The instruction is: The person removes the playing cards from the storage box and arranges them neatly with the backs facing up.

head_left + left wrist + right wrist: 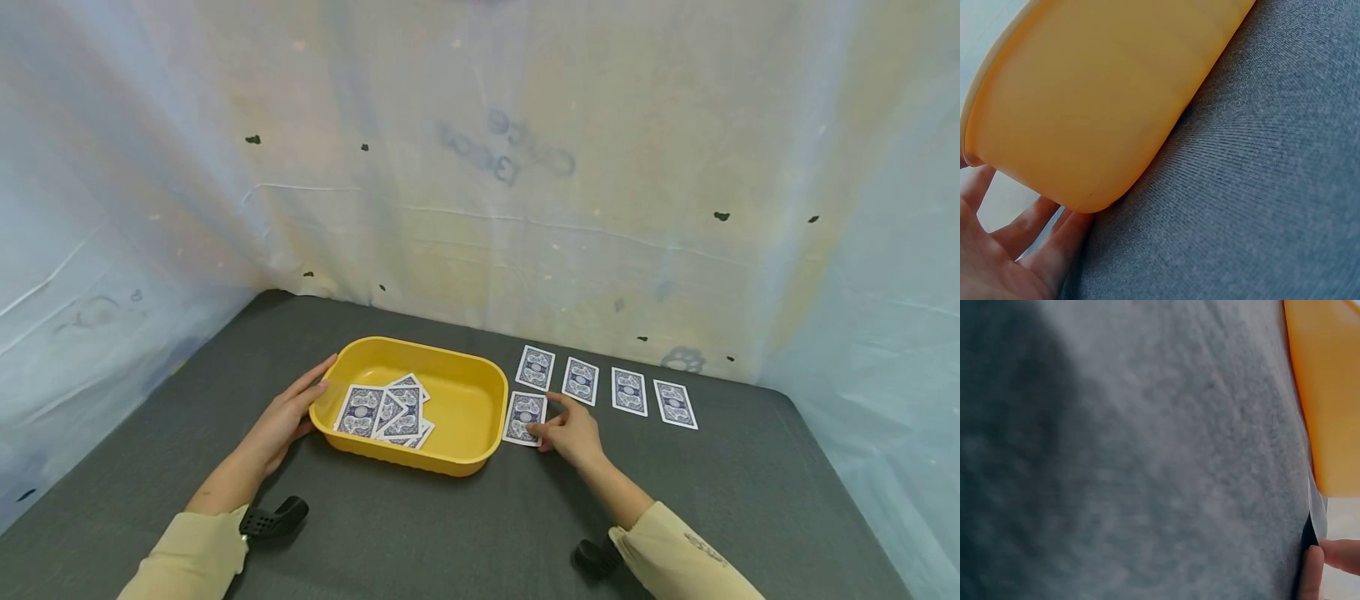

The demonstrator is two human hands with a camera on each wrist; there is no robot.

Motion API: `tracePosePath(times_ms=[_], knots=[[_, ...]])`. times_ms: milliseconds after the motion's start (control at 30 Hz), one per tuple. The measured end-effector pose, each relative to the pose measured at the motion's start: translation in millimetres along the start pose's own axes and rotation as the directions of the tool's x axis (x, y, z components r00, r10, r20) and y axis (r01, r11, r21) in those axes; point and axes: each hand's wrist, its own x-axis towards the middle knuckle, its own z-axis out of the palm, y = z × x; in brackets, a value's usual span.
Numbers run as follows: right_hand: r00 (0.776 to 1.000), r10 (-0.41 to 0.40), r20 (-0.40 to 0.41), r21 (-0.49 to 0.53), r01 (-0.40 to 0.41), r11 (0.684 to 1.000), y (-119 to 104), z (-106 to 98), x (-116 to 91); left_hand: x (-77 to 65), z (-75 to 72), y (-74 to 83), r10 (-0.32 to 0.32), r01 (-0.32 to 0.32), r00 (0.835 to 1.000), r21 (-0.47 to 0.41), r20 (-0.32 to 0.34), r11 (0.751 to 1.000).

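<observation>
A yellow plastic basin (465, 408) stands on the dark cloth, with several blue-backed playing cards (362, 410) loosely overlapping inside it. Against its left end rests my left hand (281, 417), fingers fairly straight and touching the rim and outer wall. The left wrist view shows those fingers (1025, 228) at the basin's corner. Just right of the basin, my right hand (572, 432) pinches the right edge of a face-down playing card (522, 415). Up close, the card's edge (1317, 515) is slightly raised off the cloth between thumb and finger.
Behind and to the right of my right hand, several face-down cards (628, 392) lie in a spaced row. The dark cloth-covered table (420, 533) meets a pale plastic sheet (465, 250) at the back and sides.
</observation>
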Motion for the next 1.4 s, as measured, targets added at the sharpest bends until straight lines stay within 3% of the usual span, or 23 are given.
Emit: tracePosePath(times_ms=[200, 700, 833, 933, 1133, 1400], knots=[[1.000, -0.010, 0.009, -0.083, 0.011, 0.996, -1.4, -1.4, 2.7, 0.2, 0.4, 0.0, 0.002, -0.002, 1.000, -0.002, 0.001, 1.000], [1.000, -0.013, -0.019, -0.161, 0.009, 0.987, -3.5, -0.5, 6.2, -0.1, 0.3, -0.7, -0.004, 0.004, 1.000, -0.007, -0.001, 1.000], [0.998, -0.052, -0.046, -0.095, 0.048, 0.994, -6.9, 0.9, 7.9, -0.2, -0.2, -1.0, -0.009, 0.009, 1.000, -0.005, -0.001, 1.000], [0.996, -0.058, -0.063, 0.019, 0.060, 0.998, -15.8, 1.6, 7.9, -0.1, -0.4, -0.7, -0.011, 0.011, 1.000, -0.004, -0.003, 1.000], [0.995, -0.056, -0.083, 0.272, 0.077, 0.959, -39.6, 4.6, 6.5, 0.4, 0.3, 0.2, -0.014, 0.014, 1.000, -0.007, -0.005, 1.000], [0.997, -0.062, -0.050, 0.348, 0.075, 0.934, -62.9, 12.4, 3.3, 0.1, 1.0, 0.6, -0.013, 0.013, 1.000, -0.016, -0.003, 1.000]])
